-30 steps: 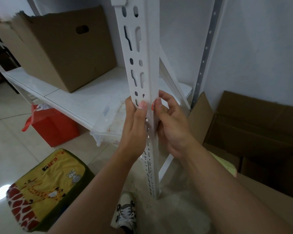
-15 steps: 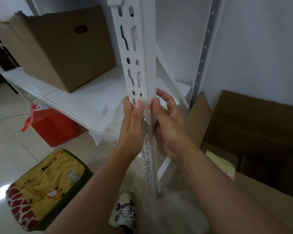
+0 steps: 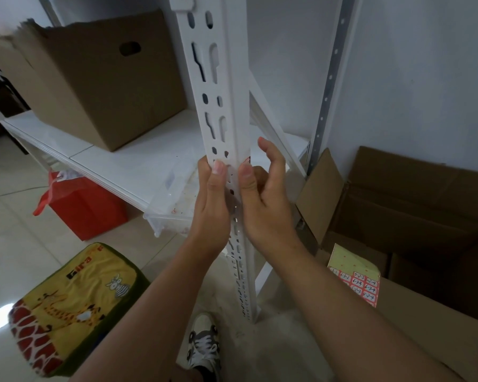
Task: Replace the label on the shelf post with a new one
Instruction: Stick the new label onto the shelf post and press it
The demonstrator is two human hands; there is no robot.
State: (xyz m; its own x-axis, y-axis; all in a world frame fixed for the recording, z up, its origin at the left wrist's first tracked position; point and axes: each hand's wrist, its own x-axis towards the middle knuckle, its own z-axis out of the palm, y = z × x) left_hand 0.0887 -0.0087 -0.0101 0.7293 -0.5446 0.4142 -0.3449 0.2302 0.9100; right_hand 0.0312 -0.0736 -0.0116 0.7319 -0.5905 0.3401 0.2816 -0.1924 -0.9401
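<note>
A white slotted shelf post [image 3: 221, 86] rises through the middle of the view. My left hand [image 3: 211, 208] grips its left face, thumb pressed flat on the front. My right hand [image 3: 262, 199] is on the post's right side, its thumb pressing the front edge. A small red label [image 3: 246, 160] peeks out on the post's right face just above that thumb; the rest of it is hidden. A sheet of red labels with handwritten numbers [image 3: 358, 282] lies on a cardboard box at lower right.
A brown cardboard box [image 3: 94, 78] stands on the white shelf [image 3: 138, 161]. A clear plastic bin [image 3: 174, 205] sits under the shelf edge, next to a red bag [image 3: 86, 205]. A giraffe-print stool [image 3: 72, 304] and my shoe [image 3: 204, 346] are on the floor. Open cartons [image 3: 411, 205] fill the right.
My right hand's fingers have lifted off the post and spread, leaving the thumb on the edge. The red label now shows above that thumb. My left hand has kept its grip.
</note>
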